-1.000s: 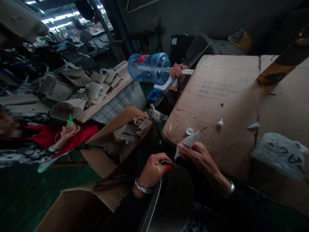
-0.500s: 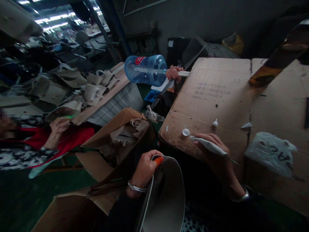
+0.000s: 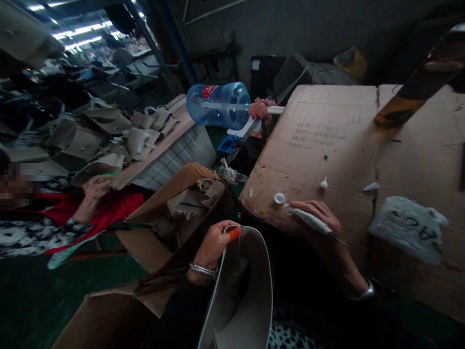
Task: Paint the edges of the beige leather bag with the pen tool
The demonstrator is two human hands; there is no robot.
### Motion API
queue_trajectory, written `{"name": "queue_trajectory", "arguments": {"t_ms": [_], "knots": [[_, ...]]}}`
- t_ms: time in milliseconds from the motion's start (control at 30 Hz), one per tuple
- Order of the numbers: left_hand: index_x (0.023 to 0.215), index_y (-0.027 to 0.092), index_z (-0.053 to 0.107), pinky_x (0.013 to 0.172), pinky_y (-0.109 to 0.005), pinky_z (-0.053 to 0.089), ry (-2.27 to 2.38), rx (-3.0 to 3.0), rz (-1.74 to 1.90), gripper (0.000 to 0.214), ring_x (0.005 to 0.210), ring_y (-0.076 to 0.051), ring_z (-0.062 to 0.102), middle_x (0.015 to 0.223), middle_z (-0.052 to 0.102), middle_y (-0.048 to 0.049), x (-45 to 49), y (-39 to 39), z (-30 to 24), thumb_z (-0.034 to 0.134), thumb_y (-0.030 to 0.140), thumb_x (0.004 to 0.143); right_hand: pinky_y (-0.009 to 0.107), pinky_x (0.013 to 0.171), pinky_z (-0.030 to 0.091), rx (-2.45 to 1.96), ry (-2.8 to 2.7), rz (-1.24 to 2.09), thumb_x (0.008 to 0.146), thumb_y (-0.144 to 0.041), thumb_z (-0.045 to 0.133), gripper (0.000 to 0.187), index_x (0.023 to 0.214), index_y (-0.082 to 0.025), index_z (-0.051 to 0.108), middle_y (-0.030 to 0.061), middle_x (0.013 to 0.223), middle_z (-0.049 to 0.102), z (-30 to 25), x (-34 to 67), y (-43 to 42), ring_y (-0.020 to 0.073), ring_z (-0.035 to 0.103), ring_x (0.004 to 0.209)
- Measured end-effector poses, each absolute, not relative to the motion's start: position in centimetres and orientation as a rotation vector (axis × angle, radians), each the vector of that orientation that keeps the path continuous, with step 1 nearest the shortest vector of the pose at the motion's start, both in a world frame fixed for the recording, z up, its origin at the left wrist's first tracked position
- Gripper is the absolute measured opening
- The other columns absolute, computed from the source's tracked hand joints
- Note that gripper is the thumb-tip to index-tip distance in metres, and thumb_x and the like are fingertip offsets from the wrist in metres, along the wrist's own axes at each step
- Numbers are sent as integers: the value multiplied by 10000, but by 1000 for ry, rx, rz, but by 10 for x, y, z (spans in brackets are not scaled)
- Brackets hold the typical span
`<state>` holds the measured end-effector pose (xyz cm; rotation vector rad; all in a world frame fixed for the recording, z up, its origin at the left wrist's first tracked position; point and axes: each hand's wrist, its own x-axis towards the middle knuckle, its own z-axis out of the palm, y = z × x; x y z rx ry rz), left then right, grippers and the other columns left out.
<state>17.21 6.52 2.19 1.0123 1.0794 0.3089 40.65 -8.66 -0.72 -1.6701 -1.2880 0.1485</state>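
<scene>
My left hand (image 3: 214, 245), an orange cover on one finger, pinches the upper edge of a beige bag (image 3: 256, 286). The bag hangs with its mouth towards me, its inside visible. My right hand (image 3: 321, 220) is closed around a slim white tool (image 3: 310, 219) with a thin dark rod at its near end. The tool's far end is close to a small round white cup (image 3: 279, 198) on the cardboard-covered table (image 3: 337, 111); I cannot tell whether they touch. A white nozzle cap (image 3: 324, 182) stands just beyond my right hand.
On the table are another white nozzle (image 3: 371, 186), a crumpled plastic bag (image 3: 409, 228) and a tall bottle of amber liquid (image 3: 403, 104). A blue water jug (image 3: 218, 104) lies sideways beyond. Cartons (image 3: 145, 249) stand left, near a co-worker's hand (image 3: 95, 189) and piled beige bags.
My left hand has shifted slightly left and up with the bag, whose inside shows more. My right hand has moved a little left with the white tool still in it.
</scene>
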Motion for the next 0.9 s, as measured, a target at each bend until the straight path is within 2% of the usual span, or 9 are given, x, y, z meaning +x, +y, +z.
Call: {"name": "queue_trajectory", "arguments": {"t_ms": [167, 367, 567, 900], "knots": [[791, 132, 710, 603, -229, 466, 1058, 1001, 300, 383, 613, -119, 595, 680, 684, -2, 171, 65, 23, 915, 353, 555, 420, 861, 500, -1648, -1120, 283, 953, -400, 662, 170, 1084, -304, 709, 37, 1082, 720, -7, 408, -85, 258, 648, 976], [820, 131, 708, 604, -226, 462, 1033, 989, 267, 423, 614, -117, 599, 692, 692, -6, 168, 64, 20, 926, 373, 551, 361, 886, 497, -1510, -832, 420, 915, -389, 710, 186, 1069, -288, 727, 21, 1095, 722, 7, 391, -85, 234, 649, 1000], [814, 130, 712, 599, -220, 448, 1024, 989, 256, 423, 607, -107, 584, 691, 687, 2, 167, 62, 22, 932, 364, 539, 300, 746, 508, -1292, -622, 916, 895, -453, 710, 246, 914, -210, 742, 22, 861, 705, 18, 354, -67, 193, 627, 802], [824, 128, 726, 624, -233, 452, 1017, 957, 252, 402, 630, -121, 593, 719, 700, -14, 165, 61, 26, 928, 343, 551, 305, 764, 502, -1264, -593, 1033, 848, -501, 738, 319, 890, -185, 725, 36, 850, 682, 21, 340, -59, 202, 610, 820]]}}
